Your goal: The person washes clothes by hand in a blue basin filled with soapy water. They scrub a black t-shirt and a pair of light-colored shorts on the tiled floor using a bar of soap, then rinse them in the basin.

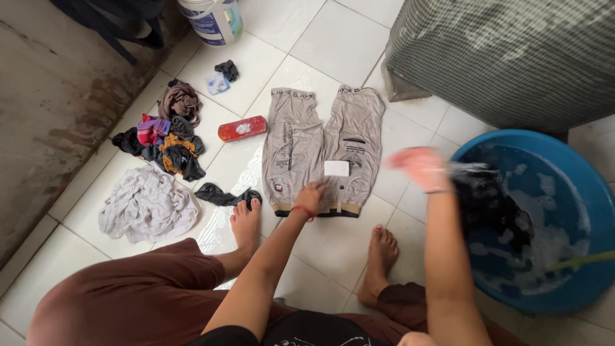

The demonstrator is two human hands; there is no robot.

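Note:
A pair of beige shorts (307,141) lies flat on the white floor tiles, with a white bar of soap (336,168) on top. My left hand (311,197) rests closed on the waistband edge, holding it. My right hand (419,168) is blurred in motion at the rim of a blue basin (586,192), lifting a dark wet garment (490,198) that trails water. My bare feet (246,221) stand on the tiles below the shorts.
The basin holds soapy water. A heap of mixed clothes (170,138), a pale grey garment (147,205), a dark sock (224,194) and a red scrubbing brush (242,128) lie at left. A white bucket (211,19) stands at the back; a checked covered object (512,57) at right.

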